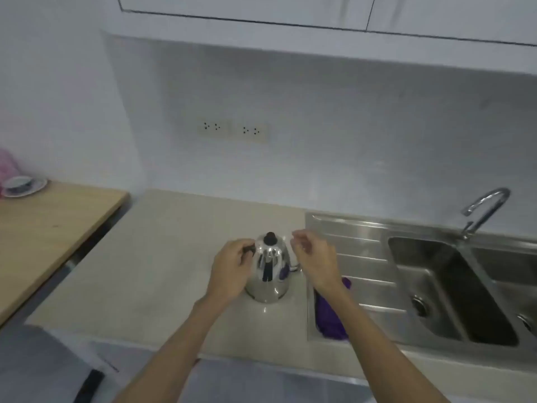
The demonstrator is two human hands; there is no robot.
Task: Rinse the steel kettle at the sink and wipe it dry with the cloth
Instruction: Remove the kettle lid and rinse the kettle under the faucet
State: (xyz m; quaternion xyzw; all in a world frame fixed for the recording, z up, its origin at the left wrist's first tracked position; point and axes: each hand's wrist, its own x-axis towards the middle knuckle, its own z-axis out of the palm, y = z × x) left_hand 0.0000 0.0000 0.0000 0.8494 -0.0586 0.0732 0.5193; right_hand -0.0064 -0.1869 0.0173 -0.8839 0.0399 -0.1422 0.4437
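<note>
Single head view, looking forward and down, close over counter (162,257), sink (436,286) at right

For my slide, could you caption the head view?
Left hand at steel kettle's handle, right hand open, near sink.

This is a home kitchen. A beige counter (162,257) runs along a pale wall under white wall cupboards (261,10), with a stainless steel sink (453,289) and drainboard set into it and a curved chrome tap (485,207) behind the basin. Two sockets (232,130) sit in the backsplash. A wooden side table (52,228) to the left carries a cup on a saucer (23,186).
</note>
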